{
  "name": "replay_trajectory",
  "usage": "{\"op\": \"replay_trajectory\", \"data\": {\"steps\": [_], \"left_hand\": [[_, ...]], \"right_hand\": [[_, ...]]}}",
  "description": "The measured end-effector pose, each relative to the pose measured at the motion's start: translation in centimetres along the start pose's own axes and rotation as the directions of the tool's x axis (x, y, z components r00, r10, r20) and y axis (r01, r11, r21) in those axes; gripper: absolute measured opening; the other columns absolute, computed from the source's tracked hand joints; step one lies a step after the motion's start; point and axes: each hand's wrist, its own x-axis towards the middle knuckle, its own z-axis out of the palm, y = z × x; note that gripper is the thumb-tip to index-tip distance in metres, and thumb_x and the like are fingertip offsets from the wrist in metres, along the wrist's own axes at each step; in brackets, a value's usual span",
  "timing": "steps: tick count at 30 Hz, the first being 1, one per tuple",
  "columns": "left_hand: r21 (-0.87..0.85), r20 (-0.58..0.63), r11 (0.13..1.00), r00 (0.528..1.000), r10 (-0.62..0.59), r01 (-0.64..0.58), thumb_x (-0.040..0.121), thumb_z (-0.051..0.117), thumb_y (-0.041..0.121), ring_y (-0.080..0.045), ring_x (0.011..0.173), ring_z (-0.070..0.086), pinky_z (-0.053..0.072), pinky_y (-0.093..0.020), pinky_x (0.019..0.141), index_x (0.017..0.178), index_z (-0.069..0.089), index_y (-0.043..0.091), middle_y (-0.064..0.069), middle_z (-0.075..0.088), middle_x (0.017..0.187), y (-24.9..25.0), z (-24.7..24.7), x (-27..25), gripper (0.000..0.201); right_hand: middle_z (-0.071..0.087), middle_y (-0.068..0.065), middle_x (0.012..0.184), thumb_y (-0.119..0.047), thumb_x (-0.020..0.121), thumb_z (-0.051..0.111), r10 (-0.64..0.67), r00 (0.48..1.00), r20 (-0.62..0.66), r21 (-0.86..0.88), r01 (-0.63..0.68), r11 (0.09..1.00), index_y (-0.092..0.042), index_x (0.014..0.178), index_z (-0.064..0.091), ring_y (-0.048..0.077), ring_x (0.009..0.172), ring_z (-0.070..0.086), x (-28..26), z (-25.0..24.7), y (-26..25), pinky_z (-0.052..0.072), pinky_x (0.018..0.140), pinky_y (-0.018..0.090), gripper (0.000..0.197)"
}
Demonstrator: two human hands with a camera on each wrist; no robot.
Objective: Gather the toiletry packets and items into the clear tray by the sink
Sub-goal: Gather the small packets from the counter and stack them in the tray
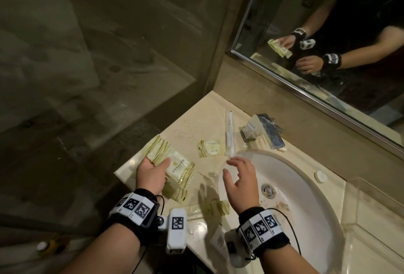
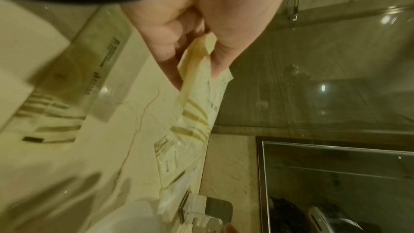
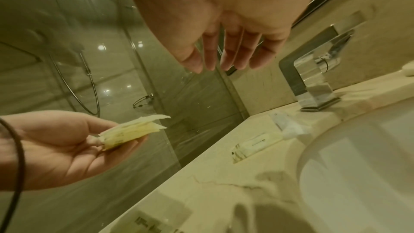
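On the tabletop (image 1: 185, 125) left of the sink (image 1: 306, 186), my left hand (image 1: 150, 175) pinches a small stack of striped packets (image 1: 172, 160), thumb on top, fingers under; in the left wrist view the held stack (image 2: 197, 98) fans out below my thumb, so the sheets are not squared. Risk one: the slick wrappers slide on each other and the bottom one drops out if I tilt or loosen the pinch

Just under that hand, more striped packets (image 1: 177, 192) lie low on the tabletop, and another (image 1: 218, 207) sits nearer my right wrist. They look to be inside the clear tray (image 1: 196, 214), but its walls are nearly invisible here, so I cannot tell its exact outline. Risk two: I misjudge the rim and drop packets beside it or knock the tray

Further along, a square packet (image 1: 211, 148) lies flat, well apart from my left hand, with the long wrapped item (image 1: 230, 135) just beside it, its near end close to the basin edge. My right hand (image 1: 240, 179) hovers over that edge, fingers spread and loose, holding nothing. Risk three: a careless sweep nudges the long item into the wet basin, or flat packets resist pickup and skid toward it

Far right, the faucet (image 1: 265, 130) crowds the reach
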Motion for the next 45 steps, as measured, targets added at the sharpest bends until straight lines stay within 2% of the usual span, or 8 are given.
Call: {"op": "replay_trajectory", "data": {"steps": [5, 13, 21, 26, 33, 37, 42, 45], "left_hand": [[0.033, -0.008, 0.999, 0.999, 0.038, -0.037, 0.088, 0.065, 0.012, -0.026, 0.097, 0.069, 0.054, -0.047, 0.091, 0.107, 0.064, 0.017, -0.005, 0.072, 0.103, 0.6, 0.0, -0.2, 0.019], [0.017, 0.01, 1.0, 1.0, 0.0, -0.001, 0.081, 0.07, 0.016, -0.026, 0.101, 0.069, 0.052, -0.051, 0.094, 0.102, 0.066, 0.025, -0.003, 0.073, 0.107, 0.6, -2.2, 0.8, 0.023], [-0.067, 0.038, 0.998, 0.999, -0.001, 0.003, 0.088, 0.062, 0.001, -0.028, 0.099, 0.071, 0.053, -0.053, 0.092, 0.104, 0.066, 0.019, -0.008, 0.074, 0.105, 1.4, -3.1, 1.1, 0.025], [-0.101, 0.038, 0.995, 0.999, -0.019, 0.023, 0.088, 0.061, -0.001, -0.03, 0.1, 0.07, 0.053, -0.053, 0.093, 0.104, 0.064, 0.017, -0.012, 0.073, 0.108, 1.7, -3.1, 1.1, 0.025], [-0.122, 0.014, 0.991, 0.999, -0.045, 0.047, 0.086, 0.062, -0.001, -0.031, 0.099, 0.071, 0.053, -0.056, 0.091, 0.109, 0.064, 0.016, -0.013, 0.073, 0.108, 1.5, -3.4, 1.2, 0.028], [-0.156, 0.041, 0.987, 0.999, -0.029, 0.035, 0.089, 0.057, -0.005, -0.03, 0.101, 0.069, 0.053, -0.051, 0.092, 0.106, 0.063, 0.016, -0.013, 0.071, 0.11, 1.8, -2.7, 0.7, 0.028], [-0.137, 0.051, 0.99, 0.998, -0.021, 0.028, 0.088, 0.061, -0.002, -0.027, 0.099, 0.07, 0.053, -0.05, 0.093, 0.104, 0.064, 0.017, -0.01, 0.073, 0.107, 1.7, -2.2, 0.8, 0.025], [-0.108, 0.082, 0.993, 0.996, -0.04, 0.048, 0.087, 0.064, 0.001, -0.027, 0.096, 0.071, 0.055, -0.051, 0.09, 0.102, 0.064, 0.018, -0.01, 0.073, 0.105, 1.8, -1.9, 0.8, 0.023]], "right_hand": [[0.057, -0.004, 0.11, -0.016, 0.088, 0.061, 0.05, 0.991, 0.121, -0.094, -0.038, 0.995, -0.015, 0.103, 0.063, 0.016, 0.111, 0.048, 1.9, 0.5, 0.7, 0.032, 0.092, 0.02, 0.016], [0.057, 0.006, 0.126, -0.02, 0.088, 0.063, 0.151, 0.924, 0.35, -0.347, -0.022, 0.938, -0.014, 0.12, 0.058, 0.024, 0.119, 0.048, 8.2, 2.8, 1.9, 0.039, 0.101, 0.034, 0.033], [0.047, 0.007, 0.14, 0.002, 0.083, 0.058, 0.213, 0.81, 0.546, -0.497, 0.108, 0.861, -0.016, 0.135, 0.048, 0.031, 0.128, 0.043, 14.2, 7.1, 3.2, 0.041, 0.105, 0.042, 0.056], [0.047, 0.0, 0.126, -0.009, 0.083, 0.056, 0.252, 0.745, 0.618, -0.596, 0.236, 0.767, -0.023, 0.123, 0.05, 0.028, 0.125, 0.041, 15.4, 8.5, 3.9, 0.044, 0.098, 0.048, 0.043], [0.053, 0.006, 0.121, -0.019, 0.083, 0.059, 0.21, 0.831, 0.516, -0.703, 0.269, 0.659, -0.026, 0.123, 0.05, 0.028, 0.117, 0.044, 15.8, 8.7, 3.7, 0.034, 0.098, 0.046, 0.042], [0.061, 0.005, 0.105, -0.022, 0.085, 0.062, 0.193, 0.825, 0.531, -0.59, 0.197, 0.783, -0.021, 0.103, 0.058, 0.027, 0.102, 0.053, 16.0, 7.5, 2.8, 0.039, 0.092, 0.043, 0.018], [0.056, 0.0, 0.073, -0.024, 0.083, 0.071, 0.108, 0.865, 0.491, -0.246, 0.018, 0.969, -0.012, 0.083, 0.055, 0.021, 0.071, 0.05, 13.9, 4.8, 0.1, 0.035, 0.055, 0.026, 0.02], [0.065, 0.008, 0.075, -0.031, 0.085, 0.07, 0.087, 0.888, 0.451, -0.043, -0.076, 0.996, -0.008, 0.082, 0.064, 0.027, 0.073, 0.059, 12.1, 3.4, -1.5, 0.046, 0.065, 0.035, 0.023]]}}
